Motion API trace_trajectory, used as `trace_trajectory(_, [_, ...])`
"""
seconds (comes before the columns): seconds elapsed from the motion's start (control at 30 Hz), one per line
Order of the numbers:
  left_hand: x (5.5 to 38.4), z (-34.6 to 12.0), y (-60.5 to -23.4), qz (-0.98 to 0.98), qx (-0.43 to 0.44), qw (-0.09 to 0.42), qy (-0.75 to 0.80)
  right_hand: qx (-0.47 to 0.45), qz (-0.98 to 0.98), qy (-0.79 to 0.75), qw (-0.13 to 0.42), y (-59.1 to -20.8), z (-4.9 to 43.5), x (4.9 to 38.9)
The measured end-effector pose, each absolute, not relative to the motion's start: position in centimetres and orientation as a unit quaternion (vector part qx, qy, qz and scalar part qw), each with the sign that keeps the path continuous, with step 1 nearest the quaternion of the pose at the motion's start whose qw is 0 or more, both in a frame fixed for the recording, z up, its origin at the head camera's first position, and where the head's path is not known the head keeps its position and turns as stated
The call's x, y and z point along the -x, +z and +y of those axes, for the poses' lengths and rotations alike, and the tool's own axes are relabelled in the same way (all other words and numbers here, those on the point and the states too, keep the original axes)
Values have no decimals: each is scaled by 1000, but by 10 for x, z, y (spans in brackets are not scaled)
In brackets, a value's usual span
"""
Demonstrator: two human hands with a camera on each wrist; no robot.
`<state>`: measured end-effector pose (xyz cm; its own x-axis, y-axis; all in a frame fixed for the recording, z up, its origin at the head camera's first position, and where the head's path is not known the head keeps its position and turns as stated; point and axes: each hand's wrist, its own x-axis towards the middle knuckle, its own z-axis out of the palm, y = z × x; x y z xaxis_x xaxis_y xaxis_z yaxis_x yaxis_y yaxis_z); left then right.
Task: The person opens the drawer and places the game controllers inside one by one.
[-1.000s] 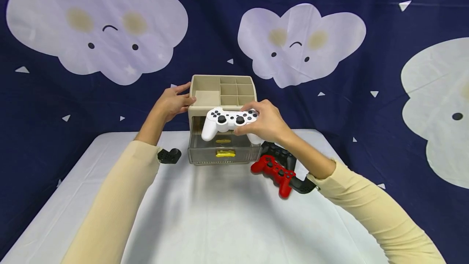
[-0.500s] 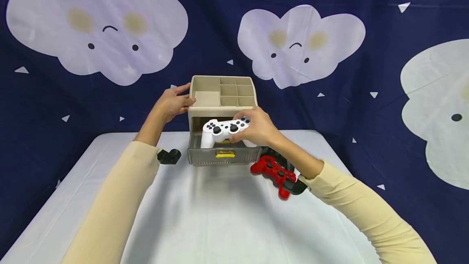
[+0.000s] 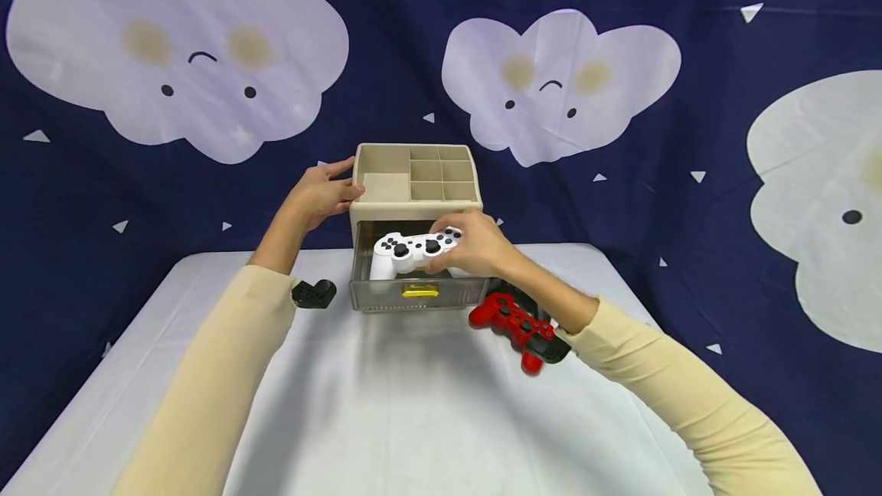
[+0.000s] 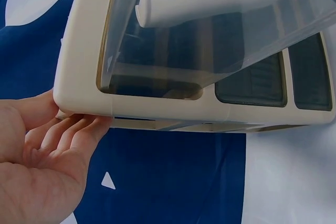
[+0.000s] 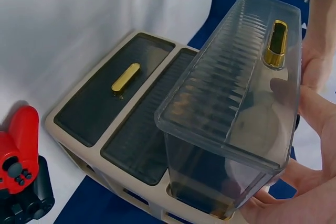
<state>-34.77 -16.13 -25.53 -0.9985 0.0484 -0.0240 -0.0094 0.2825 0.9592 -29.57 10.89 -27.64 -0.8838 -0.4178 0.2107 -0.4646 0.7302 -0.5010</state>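
Observation:
A beige desktop drawer organizer (image 3: 386, 187) stands at the back of the table, its clear top drawer (image 3: 379, 298) pulled out. My right hand (image 3: 477, 245) grips a white game controller (image 3: 410, 252) by its right end, thumb in front and fingers over the top. The controller is inside the drawer, and its lower grips are behind the drawer front. At the organizer's upper left edge, my left hand (image 3: 320, 194) holds the body, the thumb over the rim. In the left wrist view, the fingers of that hand (image 4: 52, 156) curl against the organizer's side.
To the right of the drawer, a red game controller (image 3: 493, 314) lies against a black controller (image 3: 527, 295), partly hidden by my right arm. Two lower drawers, one with a gold handle (image 5: 126, 78), are shut. A dark blue cloud-patterned curtain (image 3: 400, 44) hangs behind the white table (image 3: 413, 419).
My right hand has lowered the white controller from above the open drawer down into it, moving slightly left. My left hand stays on the organizer.

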Motion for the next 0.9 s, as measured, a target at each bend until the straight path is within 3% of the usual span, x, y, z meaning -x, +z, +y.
trace_trajectory(0.9, [348,-162,-256,796,-11,21,605,-278,-939,198,33,-281,109,294])
